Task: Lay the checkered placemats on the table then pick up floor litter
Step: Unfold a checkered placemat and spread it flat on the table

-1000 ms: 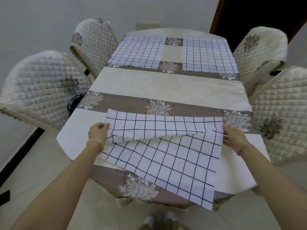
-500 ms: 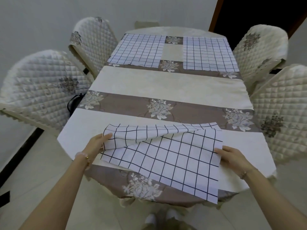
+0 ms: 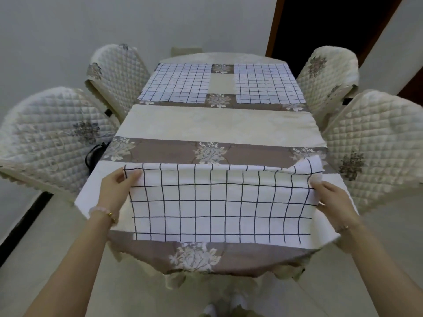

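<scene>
**Near placemat pinched by both hands at table's 6 o'clock end**

Near placemat [image 3: 219,202] = white cloth w/ thin black grid, wide rectangle. It lies mostly flat across the near end of the table [image 3: 217,124], at 6 o'clock from table centre. Its near edge meets a brown floral band of the tablecloth [image 3: 160,152]. The mat's far-R corner, approx 2 o'clock on the mat, is curled up off the cloth, and grid lines ripple along the R side.

L hand [image 3: 116,191] pinches the far-L corner, approx 10 o'clock, fingers curled over the edge. R hand [image 3: 332,197] pinches the R edge, approx 3 o'clock, just below the raised corner.

Far-L placemat [image 3: 178,83] lies flat at 11 o'clock and far-R placemat [image 3: 267,84] at 1 o'clock, apart w/ a tablecloth strip between. Both have the same grid.
</scene>
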